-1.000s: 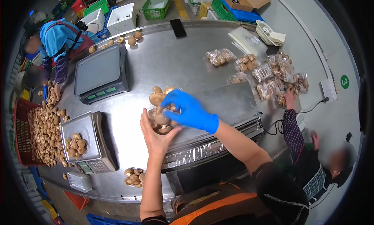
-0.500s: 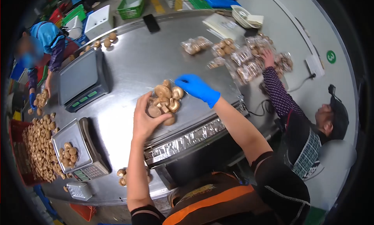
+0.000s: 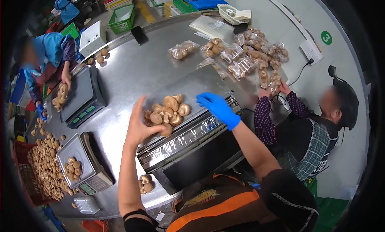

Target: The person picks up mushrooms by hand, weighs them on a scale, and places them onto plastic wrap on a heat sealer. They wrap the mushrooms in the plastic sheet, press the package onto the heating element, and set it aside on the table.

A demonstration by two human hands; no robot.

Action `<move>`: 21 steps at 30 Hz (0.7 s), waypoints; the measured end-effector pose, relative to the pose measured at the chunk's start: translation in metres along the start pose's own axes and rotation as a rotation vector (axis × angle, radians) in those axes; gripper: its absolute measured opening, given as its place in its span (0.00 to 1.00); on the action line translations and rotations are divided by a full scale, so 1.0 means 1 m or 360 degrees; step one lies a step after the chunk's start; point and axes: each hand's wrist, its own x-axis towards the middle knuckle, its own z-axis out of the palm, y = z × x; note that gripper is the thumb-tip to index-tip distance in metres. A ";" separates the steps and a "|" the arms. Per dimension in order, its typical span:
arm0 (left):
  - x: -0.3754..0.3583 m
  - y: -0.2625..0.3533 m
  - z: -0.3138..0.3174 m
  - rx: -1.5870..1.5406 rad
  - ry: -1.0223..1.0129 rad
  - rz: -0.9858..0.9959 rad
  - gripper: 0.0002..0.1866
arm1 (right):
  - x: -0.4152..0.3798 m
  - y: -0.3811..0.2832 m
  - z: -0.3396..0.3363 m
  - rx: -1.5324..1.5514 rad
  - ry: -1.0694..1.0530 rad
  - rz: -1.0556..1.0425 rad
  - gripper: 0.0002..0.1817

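Note:
A cluster of brown mushrooms (image 3: 166, 111) lies on the metal table in front of me, just behind the film wrapping machine (image 3: 180, 141). Bare and spread, my left hand (image 3: 140, 125) curves around the left side of the cluster, its thumb close to the nearest mushroom. My right hand (image 3: 218, 109), in a blue glove, is to the right of the cluster, apart from it, over the back edge of the machine; its fingers stretch left and nothing shows in them.
Packed mushrooms (image 3: 242, 65) and a white basket (image 3: 230, 14) lie at the back right. A co-worker (image 3: 317, 127) handles packs there. Two scales (image 3: 86, 163) stand left, by loose mushrooms (image 3: 48, 163); another co-worker (image 3: 50, 51) holds mushrooms. A phone (image 3: 139, 35) lies behind.
My right hand has moved away from the mushrooms, and its fingers have straightened. The right co-worker now has both hands at a pack. The left co-worker has raised mushrooms over the scale's edge.

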 end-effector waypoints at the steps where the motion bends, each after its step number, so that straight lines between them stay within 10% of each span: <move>1: -0.016 -0.001 -0.004 -0.0053 0.0192 -0.0039 0.54 | -0.008 0.000 -0.011 0.0004 0.0035 0.0030 0.14; 4: -0.095 -0.013 -0.004 0.0130 0.0832 -0.0441 0.14 | -0.042 0.010 -0.046 -0.0592 0.0147 -0.0249 0.15; 6: -0.143 0.005 0.006 0.0454 0.0806 -0.0975 0.14 | -0.060 0.017 -0.057 -0.1079 -0.0055 0.0289 0.18; 10: -0.158 0.024 0.037 0.1062 0.0577 -0.0722 0.22 | -0.072 0.006 -0.020 -0.1349 0.0025 -0.0227 0.19; 15: -0.152 0.002 0.049 0.0530 0.0532 -0.0705 0.18 | -0.067 0.018 -0.017 -0.0765 0.0131 -0.0046 0.19; 17: -0.161 0.015 0.037 -0.1121 0.0576 -0.1202 0.16 | -0.076 -0.002 -0.035 0.0003 -0.0188 0.0615 0.18; 19: -0.161 0.034 0.027 -0.1548 0.0419 -0.1405 0.16 | -0.081 -0.004 -0.034 0.0150 -0.0280 0.0862 0.17; 21: -0.159 0.033 0.020 -0.2516 -0.0117 -0.1770 0.17 | -0.078 0.000 -0.029 0.1192 -0.1055 0.1496 0.16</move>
